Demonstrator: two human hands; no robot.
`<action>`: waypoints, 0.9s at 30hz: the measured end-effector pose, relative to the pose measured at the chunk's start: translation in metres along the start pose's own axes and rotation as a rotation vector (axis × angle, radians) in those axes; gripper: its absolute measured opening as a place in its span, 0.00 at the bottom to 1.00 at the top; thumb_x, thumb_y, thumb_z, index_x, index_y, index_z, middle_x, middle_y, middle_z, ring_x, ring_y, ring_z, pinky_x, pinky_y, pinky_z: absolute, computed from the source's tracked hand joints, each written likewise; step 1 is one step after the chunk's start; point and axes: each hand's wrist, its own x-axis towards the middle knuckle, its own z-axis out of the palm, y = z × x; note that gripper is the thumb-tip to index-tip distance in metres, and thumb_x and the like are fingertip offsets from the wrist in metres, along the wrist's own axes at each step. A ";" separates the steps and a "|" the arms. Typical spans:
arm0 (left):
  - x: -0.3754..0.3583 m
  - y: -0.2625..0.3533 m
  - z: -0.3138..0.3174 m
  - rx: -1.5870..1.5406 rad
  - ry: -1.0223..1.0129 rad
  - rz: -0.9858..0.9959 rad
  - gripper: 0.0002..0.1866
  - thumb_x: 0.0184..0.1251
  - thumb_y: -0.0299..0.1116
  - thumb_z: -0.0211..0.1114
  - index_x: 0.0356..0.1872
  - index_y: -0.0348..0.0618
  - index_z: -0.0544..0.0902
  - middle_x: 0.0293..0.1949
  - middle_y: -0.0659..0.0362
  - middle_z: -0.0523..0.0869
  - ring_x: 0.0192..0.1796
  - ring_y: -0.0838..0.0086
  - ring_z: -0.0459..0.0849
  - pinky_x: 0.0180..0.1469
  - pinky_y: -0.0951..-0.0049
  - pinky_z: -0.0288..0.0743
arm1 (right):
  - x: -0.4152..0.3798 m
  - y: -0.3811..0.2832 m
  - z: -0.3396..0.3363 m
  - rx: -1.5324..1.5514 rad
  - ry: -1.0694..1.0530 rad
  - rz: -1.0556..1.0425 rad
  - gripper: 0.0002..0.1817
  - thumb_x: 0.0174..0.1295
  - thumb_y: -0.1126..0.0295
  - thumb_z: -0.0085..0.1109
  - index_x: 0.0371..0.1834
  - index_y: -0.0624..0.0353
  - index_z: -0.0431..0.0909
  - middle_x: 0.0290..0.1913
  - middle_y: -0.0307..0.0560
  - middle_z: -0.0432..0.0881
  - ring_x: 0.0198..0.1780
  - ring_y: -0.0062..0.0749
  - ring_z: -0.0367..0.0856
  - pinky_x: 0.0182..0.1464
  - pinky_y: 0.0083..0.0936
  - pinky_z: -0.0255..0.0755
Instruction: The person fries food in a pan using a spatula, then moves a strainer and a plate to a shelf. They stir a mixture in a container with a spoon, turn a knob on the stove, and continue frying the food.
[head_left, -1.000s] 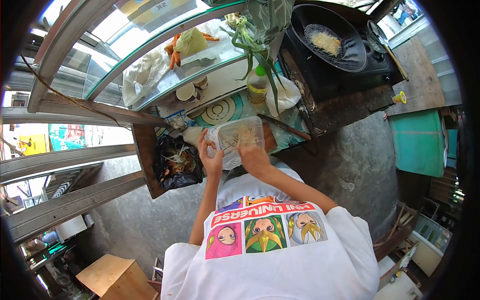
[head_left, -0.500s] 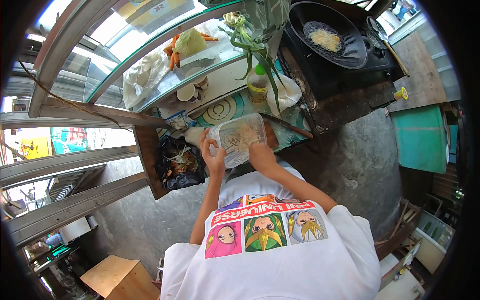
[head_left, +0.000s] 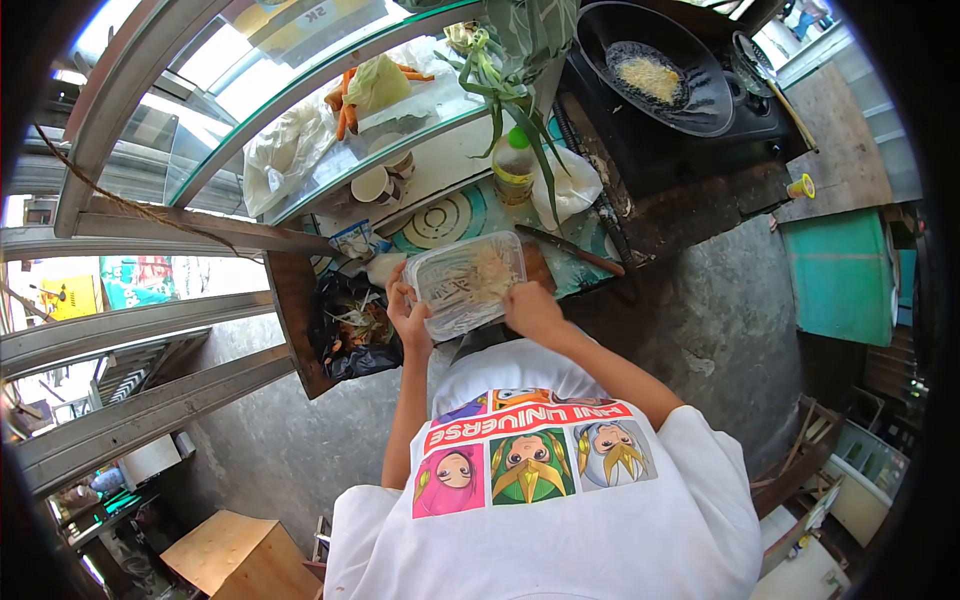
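Plastic container is pinched at its left rim by the left hand; the right hand is held curled at its right side, grip unclear.

Beyond my plastic container, the green-capped bottle, white plastic bag and drooping green leaves block my reach. The knife lies between my right hand and the stove; I could pass above it. Black garbage bag crowds my left. Rightward, open air over concrete floor.

Circle-patterned table, knife, green-capped bottle, white bag
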 end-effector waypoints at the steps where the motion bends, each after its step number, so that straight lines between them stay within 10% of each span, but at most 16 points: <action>1: 0.001 -0.001 -0.004 -0.051 -0.015 -0.044 0.09 0.33 0.22 0.51 0.18 0.43 0.61 0.59 0.49 0.69 0.61 0.62 0.64 0.55 0.73 0.59 | 0.003 0.007 -0.003 0.067 0.056 0.103 0.13 0.53 0.67 0.54 0.22 0.67 0.78 0.21 0.61 0.77 0.24 0.54 0.77 0.29 0.42 0.71; 10: 0.026 0.003 -0.005 0.003 -0.235 -0.031 0.10 0.30 0.24 0.52 0.18 0.43 0.61 0.60 0.50 0.69 0.58 0.67 0.67 0.60 0.74 0.54 | 0.040 -0.023 0.001 0.520 -0.122 -0.058 0.16 0.49 0.64 0.59 0.16 0.70 0.76 0.10 0.56 0.69 0.13 0.38 0.70 0.21 0.32 0.63; 27: 0.036 -0.002 -0.007 -0.019 -0.248 -0.074 0.12 0.29 0.26 0.54 0.17 0.44 0.60 0.59 0.51 0.70 0.62 0.63 0.65 0.59 0.71 0.59 | 0.052 0.007 -0.022 0.196 -0.137 -0.089 0.17 0.48 0.61 0.61 0.18 0.68 0.78 0.17 0.60 0.75 0.17 0.46 0.74 0.25 0.36 0.67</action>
